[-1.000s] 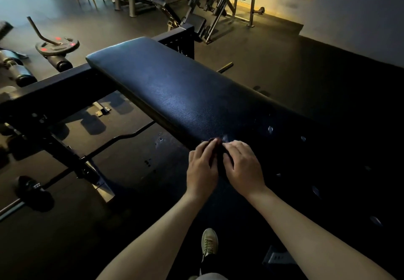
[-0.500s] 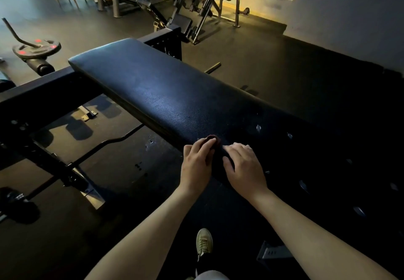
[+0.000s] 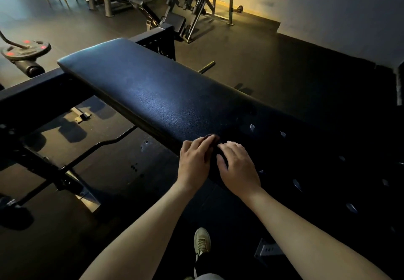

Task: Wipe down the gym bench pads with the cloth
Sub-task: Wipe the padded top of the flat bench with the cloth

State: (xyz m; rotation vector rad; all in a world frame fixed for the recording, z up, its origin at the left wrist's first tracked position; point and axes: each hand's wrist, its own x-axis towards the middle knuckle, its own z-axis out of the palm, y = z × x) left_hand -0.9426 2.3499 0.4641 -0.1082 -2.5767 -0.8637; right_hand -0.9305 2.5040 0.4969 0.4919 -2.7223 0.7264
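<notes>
1. Against the frame half a second back, both hands sit at the same spot on the near edge of the bench pad. Only the view has drifted: the pad's far end and the weight plate now lie slightly further left in the frame.
2. The left hand lies with its fingers fairly straight, pressing on the cloth, as before.
3. The right hand rests just beside it with arched fingers and its thumb spread toward the left hand. Its fingertips go down into the dark, so I cannot tell whether they pinch a fold or merely press.
4. The cloth is dark on a dark pad. Only a small reddish fold shows beyond the left fingertips, in the lower middle of the frame. The rest is under the hands or lost in shadow, and its outline cannot be made out.
5. The right part of the pad fades to near black, where a few pale spots glint.
6. A curved bar runs under the pad at centre left.
7. A shoe shows at the bottom middle, its leg cut off by the frame edge.
</notes>
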